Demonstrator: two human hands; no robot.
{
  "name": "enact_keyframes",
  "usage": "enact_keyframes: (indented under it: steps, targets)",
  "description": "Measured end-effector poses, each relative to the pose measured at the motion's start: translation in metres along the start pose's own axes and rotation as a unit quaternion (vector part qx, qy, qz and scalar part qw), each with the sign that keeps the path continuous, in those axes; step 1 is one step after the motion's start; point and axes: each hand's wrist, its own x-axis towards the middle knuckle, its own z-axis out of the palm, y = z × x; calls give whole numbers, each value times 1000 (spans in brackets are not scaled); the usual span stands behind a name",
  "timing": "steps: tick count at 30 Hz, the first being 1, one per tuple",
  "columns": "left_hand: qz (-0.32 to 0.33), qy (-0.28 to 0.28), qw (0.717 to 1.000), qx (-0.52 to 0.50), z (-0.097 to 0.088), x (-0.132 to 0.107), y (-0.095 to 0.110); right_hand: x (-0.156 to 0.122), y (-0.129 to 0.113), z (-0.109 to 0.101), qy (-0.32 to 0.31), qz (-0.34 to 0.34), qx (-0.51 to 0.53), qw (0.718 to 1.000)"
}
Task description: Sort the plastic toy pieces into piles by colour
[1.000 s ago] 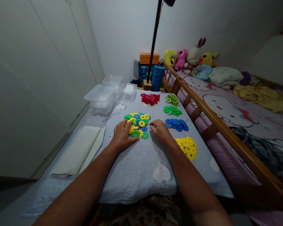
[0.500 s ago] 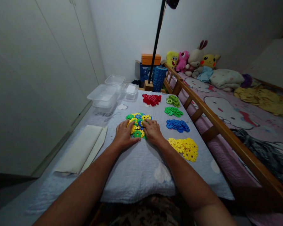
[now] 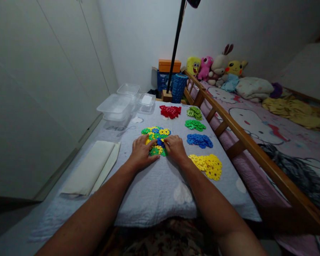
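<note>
A mixed pile of flower-shaped plastic discs (image 3: 156,137), yellow, green and blue, lies on the cloth-covered table between my hands. My left hand (image 3: 142,150) rests against the pile's left side, open, its thumb stretched toward the near edge. At the right side, the fingers of my right hand (image 3: 175,147) are curled together in a pinch at a yellow disc, which they partly hide. Sorted piles stand around: red pieces (image 3: 170,111) farther back, and down the right side light green pieces (image 3: 194,113), green discs (image 3: 195,125), blue discs (image 3: 200,140) and yellow discs (image 3: 209,166).
Clear plastic containers (image 3: 114,105) stand at the back left. A folded cream cloth (image 3: 89,169) lies on the left. The lamp's black pole (image 3: 175,46) and a blue foam roller (image 3: 179,89) are behind the table. A wooden bed rail (image 3: 237,135) runs along the right.
My right hand's fingers have drawn together and shifted slightly toward me, uncovering more of the pile's far right. My left hand has stayed nearly in place. The view has shifted slightly.
</note>
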Motion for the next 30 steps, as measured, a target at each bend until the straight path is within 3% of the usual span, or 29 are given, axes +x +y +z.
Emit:
enact_keyframes:
  steps: [5, 11, 15, 20, 30]
  targets:
    - [-6, -10, 1000, 1, -2, 1, 2, -1, 23, -24, 26, 40, 80, 996]
    - [-5, -19, 1000, 11, -3, 2, 1, -22, 67, -73, -20, 110, 202, 973]
    - [-10, -16, 1000, 8, -3, 2, 0, -42, 82, -94, -67, 111, 228, 965]
    - [-16, -9, 1000, 7, -3, 3, -2, -63, 88, -100, -156, 107, 200, 961]
    - [-29, -7, 1000, 5, -6, 4, -7, -72, 90, -99, -192, 108, 39, 975]
